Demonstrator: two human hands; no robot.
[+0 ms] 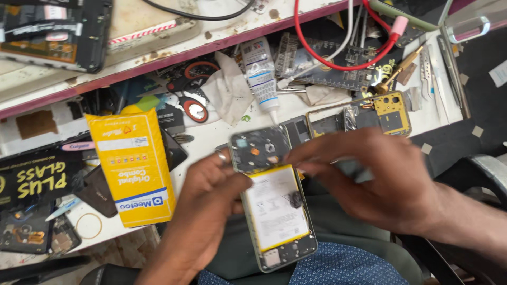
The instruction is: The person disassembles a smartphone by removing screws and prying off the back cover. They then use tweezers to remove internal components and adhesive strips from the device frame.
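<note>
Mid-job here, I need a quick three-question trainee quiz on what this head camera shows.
1. True or false: the opened phone has its back cover fitted.
2. Which hand grips the phone's side edge? A) left hand B) right hand
3. What stands left of the phone on the bench?

Key:
1. False; its white battery shows.
2. A; the right hand's fingertips touch the upper part.
3. A yellow box.
</note>
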